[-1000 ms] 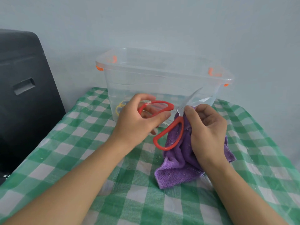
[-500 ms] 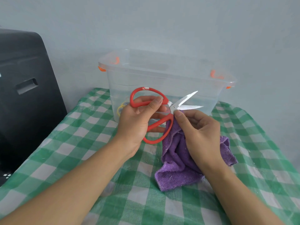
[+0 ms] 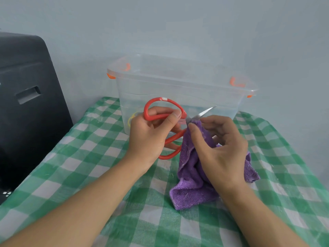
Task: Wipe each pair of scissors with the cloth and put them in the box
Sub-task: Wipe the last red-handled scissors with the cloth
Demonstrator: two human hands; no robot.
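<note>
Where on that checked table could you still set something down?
Bare tablecloth lies left of the left hand, between the black case and the clear box. More lies along the near edge between the forearms, and right of the purple cloth. It is crowded in front of the box, where the right hand wipes the red scissors.

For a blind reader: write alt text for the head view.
A left hand grips red-handled scissors while the right hand pinches a purple cloth around the blades. Behind the hands, a clear plastic box stands on a green checked tablecloth.
</note>
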